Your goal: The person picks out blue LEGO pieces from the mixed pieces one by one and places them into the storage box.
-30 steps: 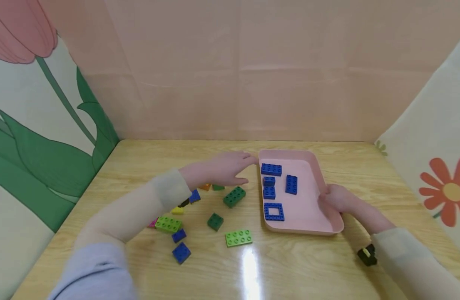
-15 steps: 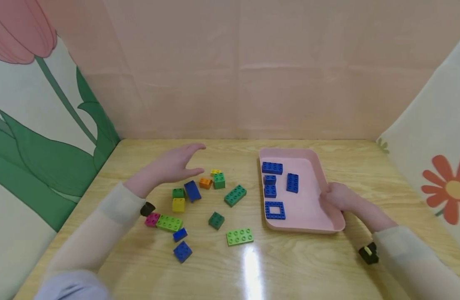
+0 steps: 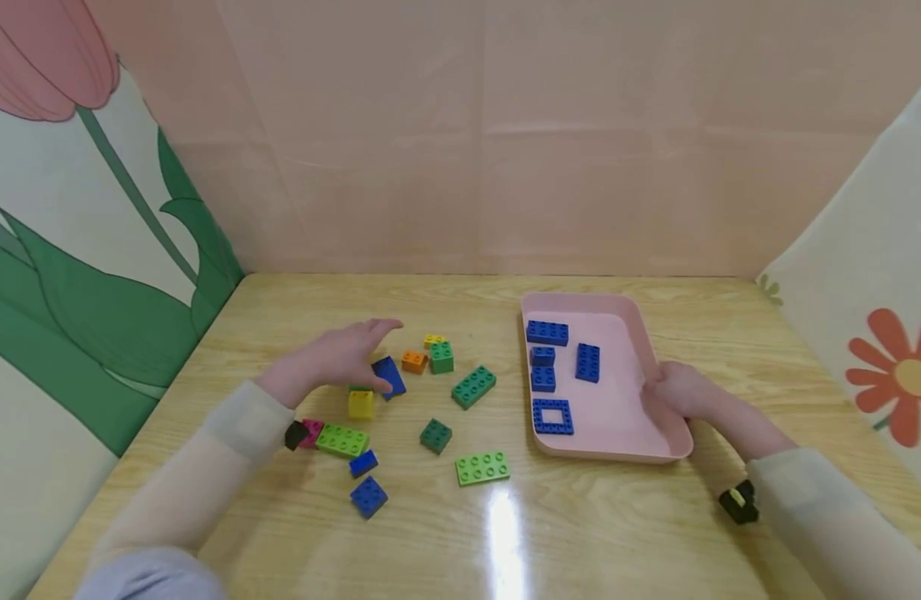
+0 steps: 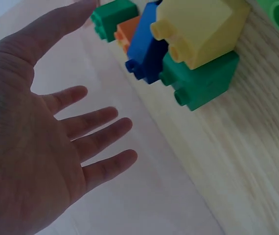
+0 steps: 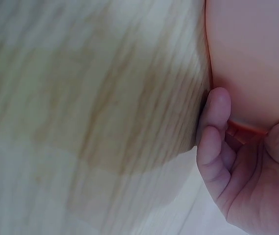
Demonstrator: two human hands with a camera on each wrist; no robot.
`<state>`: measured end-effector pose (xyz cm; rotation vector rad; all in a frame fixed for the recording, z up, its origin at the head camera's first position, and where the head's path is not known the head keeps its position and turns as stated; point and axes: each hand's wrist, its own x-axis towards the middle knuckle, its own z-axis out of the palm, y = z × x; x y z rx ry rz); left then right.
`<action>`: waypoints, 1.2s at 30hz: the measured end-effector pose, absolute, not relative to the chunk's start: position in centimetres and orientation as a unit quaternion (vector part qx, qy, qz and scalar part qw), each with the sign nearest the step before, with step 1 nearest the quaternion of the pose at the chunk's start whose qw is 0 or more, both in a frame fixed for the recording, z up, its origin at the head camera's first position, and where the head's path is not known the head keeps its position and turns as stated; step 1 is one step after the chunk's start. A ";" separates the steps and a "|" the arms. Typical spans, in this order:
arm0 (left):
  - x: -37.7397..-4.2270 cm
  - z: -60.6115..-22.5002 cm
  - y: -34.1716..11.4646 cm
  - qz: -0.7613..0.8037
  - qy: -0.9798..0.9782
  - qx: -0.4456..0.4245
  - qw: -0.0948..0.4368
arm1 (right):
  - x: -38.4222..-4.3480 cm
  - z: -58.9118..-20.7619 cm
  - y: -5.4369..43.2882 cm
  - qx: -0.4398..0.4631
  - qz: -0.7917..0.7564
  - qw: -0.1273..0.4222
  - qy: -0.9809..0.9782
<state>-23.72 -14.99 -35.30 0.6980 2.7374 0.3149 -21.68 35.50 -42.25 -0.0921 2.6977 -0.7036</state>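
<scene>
My left hand (image 3: 328,362) hovers with fingers and thumb spread around a dark blue building brick (image 3: 389,372); its thumb overlaps the brick in the head view. From the left wrist, the palm (image 4: 32,142) appears with nothing in it, beside the blue brick (image 4: 147,44), a yellow sloped brick (image 4: 203,29) and a green brick (image 4: 203,81). My right hand (image 3: 688,392) grips the right side wall of a pink tray (image 3: 618,421). In the right wrist view its fingers (image 5: 213,152) curl under the tray's edge. Several blue bricks, one a square frame (image 3: 553,417), lie along the tray's left side.
Close to the left hand are an orange brick (image 3: 413,361) and an upright green brick (image 3: 441,357). Nearer the front lie lime bricks (image 3: 483,468), dark green bricks (image 3: 473,387), a magenta brick (image 3: 311,432) and two blue bricks (image 3: 368,497). A pink backdrop (image 3: 475,167) borders the table's far edge.
My left hand has swung left from beside the tray to the loose bricks, then lowered toward the blue one. The right hand keeps its grip on the tray.
</scene>
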 end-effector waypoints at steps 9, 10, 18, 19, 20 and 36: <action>-23.8 -36.6 -14.8 0.104 0.948 0.233 0.191 | -21.7 -42.1 35.4 -0.035 -0.249 0.169 0.953; -23.8 -36.7 -14.8 0.103 0.948 0.230 0.193 | -21.7 -42.1 35.4 -0.035 -0.249 0.167 0.953; -23.9 -37.6 -14.2 0.069 0.955 0.208 0.198 | -21.8 -41.8 35.3 -0.040 -0.243 0.162 0.956; -23.9 -37.7 -14.2 0.065 0.956 0.207 0.200 | -21.8 -41.8 35.3 -0.040 -0.245 0.164 0.955; -23.9 -37.8 -14.1 0.064 0.955 0.207 0.201 | -21.8 -41.8 35.4 -0.039 -0.245 0.165 0.954; -24.2 -39.0 -13.1 0.044 0.960 0.192 0.201 | -21.7 -42.5 35.5 -0.016 -0.259 0.184 0.948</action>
